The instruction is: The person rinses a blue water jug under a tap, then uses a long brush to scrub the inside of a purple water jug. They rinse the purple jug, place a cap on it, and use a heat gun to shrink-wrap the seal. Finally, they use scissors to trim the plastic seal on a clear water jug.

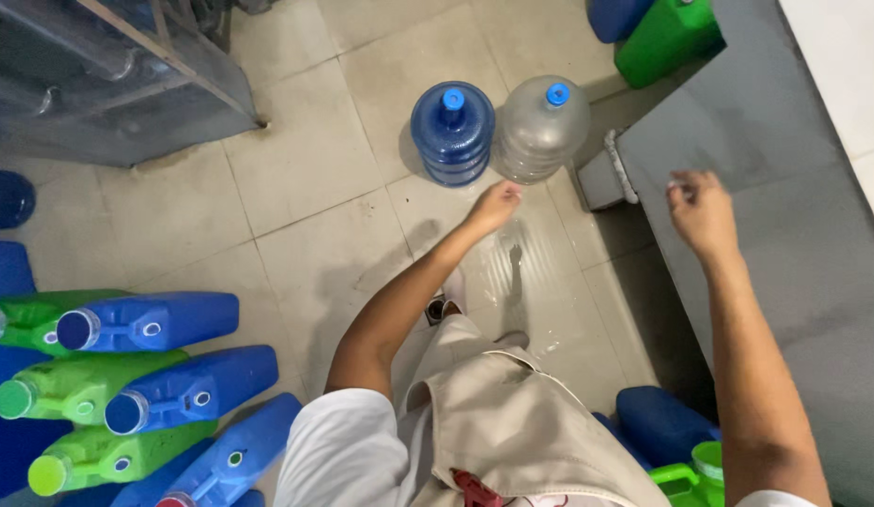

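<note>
My left hand [494, 204] hangs loosely curled and empty, just short of the clear round plastic water jug with a blue cap [541, 127], upper centre. My right hand [702, 208] hovers half-open, empty, over the grey counter [794, 244]. I judge the jug rigid, wet-slick, best gripped at the neck; fill level unclear.
</note>
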The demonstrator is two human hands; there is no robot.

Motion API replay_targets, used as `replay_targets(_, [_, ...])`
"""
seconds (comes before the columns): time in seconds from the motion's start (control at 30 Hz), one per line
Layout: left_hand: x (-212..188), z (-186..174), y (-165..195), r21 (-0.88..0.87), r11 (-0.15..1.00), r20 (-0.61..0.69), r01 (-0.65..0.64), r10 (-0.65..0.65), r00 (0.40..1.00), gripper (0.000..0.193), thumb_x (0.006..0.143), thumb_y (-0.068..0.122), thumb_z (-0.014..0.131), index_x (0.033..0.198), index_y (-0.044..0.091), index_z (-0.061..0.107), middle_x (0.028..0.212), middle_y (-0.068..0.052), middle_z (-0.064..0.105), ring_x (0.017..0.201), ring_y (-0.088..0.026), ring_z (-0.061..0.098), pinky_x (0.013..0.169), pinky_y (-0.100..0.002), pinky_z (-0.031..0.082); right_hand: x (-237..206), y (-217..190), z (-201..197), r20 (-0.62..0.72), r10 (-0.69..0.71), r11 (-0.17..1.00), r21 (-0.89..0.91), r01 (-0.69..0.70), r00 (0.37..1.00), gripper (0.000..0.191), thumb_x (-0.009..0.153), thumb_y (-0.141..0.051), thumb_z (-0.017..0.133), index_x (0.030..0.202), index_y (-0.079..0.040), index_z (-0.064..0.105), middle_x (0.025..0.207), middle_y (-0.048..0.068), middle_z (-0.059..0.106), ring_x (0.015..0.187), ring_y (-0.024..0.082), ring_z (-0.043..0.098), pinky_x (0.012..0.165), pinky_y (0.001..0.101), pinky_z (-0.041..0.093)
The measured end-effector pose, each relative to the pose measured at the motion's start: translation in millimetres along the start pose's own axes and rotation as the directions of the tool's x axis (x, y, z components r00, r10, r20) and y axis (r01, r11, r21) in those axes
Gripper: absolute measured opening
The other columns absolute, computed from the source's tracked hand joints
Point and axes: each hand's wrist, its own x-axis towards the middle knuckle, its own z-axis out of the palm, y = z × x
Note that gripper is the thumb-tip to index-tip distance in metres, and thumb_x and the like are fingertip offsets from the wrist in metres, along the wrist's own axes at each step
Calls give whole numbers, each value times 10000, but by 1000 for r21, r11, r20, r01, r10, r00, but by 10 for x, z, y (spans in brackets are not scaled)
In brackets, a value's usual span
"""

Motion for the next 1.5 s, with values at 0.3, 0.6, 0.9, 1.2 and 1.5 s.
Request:
replay_targets(0.3, [1369, -1100, -646, 287, 955, -436, 76, 59, 898, 274, 882, 85, 666, 1145, 11, 696, 1122, -225, 723, 1070, -360, 691, 950, -408, 545, 1406, 616, -189, -320, -173, 931, -360, 50, 931, 261, 1030, -27, 571, 1278, 50, 593, 1386, 262, 527, 1291, 386, 519, 1139, 455, 468])
replay_targets(0.6, [2989, -206, -840, 484, 874, -13, 29, -26, 1000, 621, 821, 225, 792, 1374, 63, 561, 1326, -284, 584, 1179, -444, 607, 995, -463, 504, 2422, 1159, -428, -69, -133, 749, -661, 55, 989, 561, 1048, -362, 693, 1437, 0, 513, 1497, 207, 456, 1413, 375, 425, 1219, 530, 303])
replay_targets(0.9, [3909, 839, -1109, 692, 720, 246, -53, -166, 955, 1007, 697, 280, 888, 1528, 240, 321, 1577, -285, 246, 1333, -489, 417, 1061, -518, 442, 2446, 944, -524, -87, 50, 830, -550, -90, 995, 527, 1006, -223, 714, 1485, -76, 548, 1526, 164, 489, 1391, 367, 439, 1205, 508, 330])
replay_targets(1.2, [4015, 977, -1168, 658, 747, 267, -95, -113, 957, 693, 767, 135, 809, 1368, 214, 471, 1273, -265, 522, 997, -478, 676, 850, -532, 564, 2323, 919, -598, -112, 2, 857, -513, -59, 994, 505, 1037, -209, 715, 1512, -116, 569, 1550, 133, 513, 1454, 327, 482, 1236, 515, 348])
replay_targets(1.5, [3807, -407, 1442, 704, 642, 248, -305, 180, 952, 645, 756, 343, 801, 1336, 186, 568, 1156, -208, 655, 977, -432, 669, 817, -530, 543, 2407, 1255, -435, -225, -119, 951, -305, 46, 967, 525, 957, -226, 713, 1448, -84, 596, 1507, 183, 533, 1400, 393, 478, 1189, 581, 317])
